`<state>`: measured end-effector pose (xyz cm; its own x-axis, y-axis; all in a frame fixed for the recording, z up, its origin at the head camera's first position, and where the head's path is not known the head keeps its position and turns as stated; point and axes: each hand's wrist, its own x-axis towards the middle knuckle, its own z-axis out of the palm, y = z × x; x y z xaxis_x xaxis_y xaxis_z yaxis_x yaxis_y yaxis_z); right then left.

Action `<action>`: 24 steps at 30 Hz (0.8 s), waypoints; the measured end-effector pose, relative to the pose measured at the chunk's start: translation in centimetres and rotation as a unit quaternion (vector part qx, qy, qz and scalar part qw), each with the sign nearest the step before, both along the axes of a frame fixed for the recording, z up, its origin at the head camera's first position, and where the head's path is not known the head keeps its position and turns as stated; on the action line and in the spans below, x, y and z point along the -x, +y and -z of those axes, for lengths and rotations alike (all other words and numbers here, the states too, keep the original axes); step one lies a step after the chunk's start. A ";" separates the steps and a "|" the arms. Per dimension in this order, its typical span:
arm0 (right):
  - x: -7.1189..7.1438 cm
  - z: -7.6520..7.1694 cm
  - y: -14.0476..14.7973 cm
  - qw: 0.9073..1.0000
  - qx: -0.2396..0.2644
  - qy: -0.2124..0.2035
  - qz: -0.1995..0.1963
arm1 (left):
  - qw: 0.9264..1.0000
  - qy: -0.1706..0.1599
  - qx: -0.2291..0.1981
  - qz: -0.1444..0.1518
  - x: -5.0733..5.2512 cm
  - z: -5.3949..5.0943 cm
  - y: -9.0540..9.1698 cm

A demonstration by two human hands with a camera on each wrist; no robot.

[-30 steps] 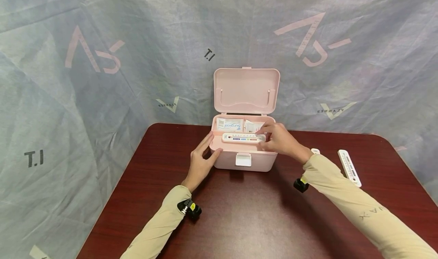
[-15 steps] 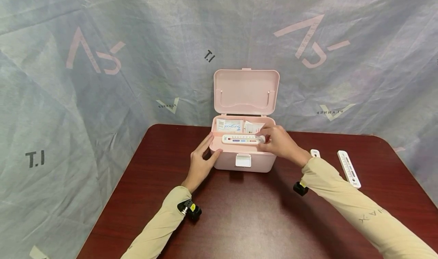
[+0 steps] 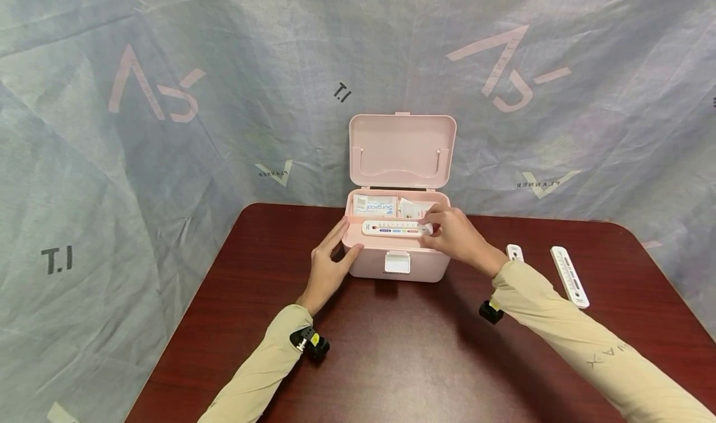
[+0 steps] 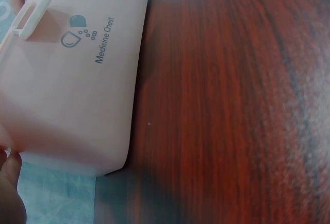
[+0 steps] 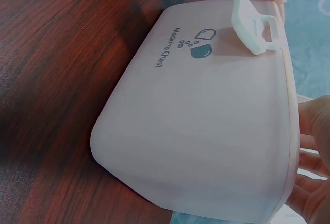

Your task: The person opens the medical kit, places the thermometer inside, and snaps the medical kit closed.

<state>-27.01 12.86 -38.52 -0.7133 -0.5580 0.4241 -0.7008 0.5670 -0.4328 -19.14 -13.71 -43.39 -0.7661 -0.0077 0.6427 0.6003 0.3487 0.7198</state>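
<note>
Pink medicine chest (image 3: 366, 266), far centre, lid (image 3: 403, 146) raised. We see the right hand (image 3: 457, 233) pinching a white thermometer (image 3: 394, 228) over the chest's near compartment (image 3: 369, 241); left hand (image 3: 328, 269), fingers spread, touches its left end.

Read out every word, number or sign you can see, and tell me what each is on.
"Medicine Chest", with capsule symbol: pink medicine box.
"Surgical": white packet.
"T.I": gray backdrop cloth.
"PLANNER", reversed: same cloth.
Pink "AS"-like logos: same cloth.
Too unclear: letters on right sleeve.
Too small: markings on three thermometers, print on second packet.
</note>
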 end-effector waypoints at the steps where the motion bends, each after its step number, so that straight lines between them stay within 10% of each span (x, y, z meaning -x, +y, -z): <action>1: 0.0 0.0 0.0 1.000 0.001 -0.003 0.000 | 1.000 -0.001 0.000 0.000 0.0 0.0 0.0; 24: -0.2 0.1 -0.3 0.999 -0.035 0.032 0.014 | 1.000 0.002 -0.004 -0.002 0.1 0.1 0.0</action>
<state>-26.83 12.56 -38.59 -0.7016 -0.5683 0.4299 -0.7095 0.6131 -0.3474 -19.20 -13.71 -43.52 -0.7637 -0.0158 0.6453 0.6016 0.3451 0.7204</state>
